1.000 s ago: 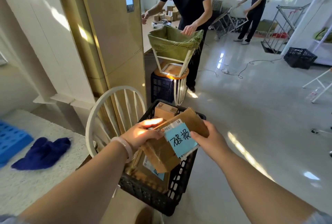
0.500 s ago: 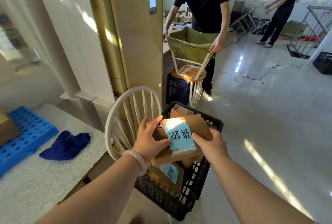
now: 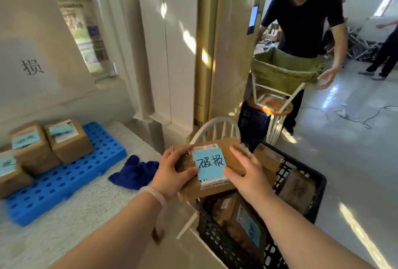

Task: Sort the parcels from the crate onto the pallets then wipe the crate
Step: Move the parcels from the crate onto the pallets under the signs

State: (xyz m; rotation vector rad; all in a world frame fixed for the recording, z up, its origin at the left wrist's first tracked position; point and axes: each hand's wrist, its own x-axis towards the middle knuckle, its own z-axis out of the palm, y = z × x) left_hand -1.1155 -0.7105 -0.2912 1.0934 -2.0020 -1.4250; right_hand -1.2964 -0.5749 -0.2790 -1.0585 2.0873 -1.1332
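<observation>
The cardboard parcel (image 3: 193,190) is held level in the air over the near-left corner of the black crate (image 3: 215,245), just near of a white chair back (image 3: 215,126). A blue note (image 3: 210,166) with handwritten characters is stuck on its top face. The left hand (image 3: 172,174) grips its left end, thumb laid on top beside the note and fingers curled over the far edge. The right hand (image 3: 249,178) grips the right end, thumb touching the note's near corner. Its fingers are spread apart and blurred, so they seem to wrap the far right edge. A pale bracelet (image 3: 157,195) circles the left wrist.

More brown parcels lie inside the crate. To the left, a dark blue cloth (image 3: 134,171) lies on the speckled counter (image 3: 64,225), and further left a blue pallet (image 3: 71,174) carries several labelled boxes (image 3: 69,139). Far right, a person in black (image 3: 305,23) stands behind a green sack (image 3: 284,70) on a white frame.
</observation>
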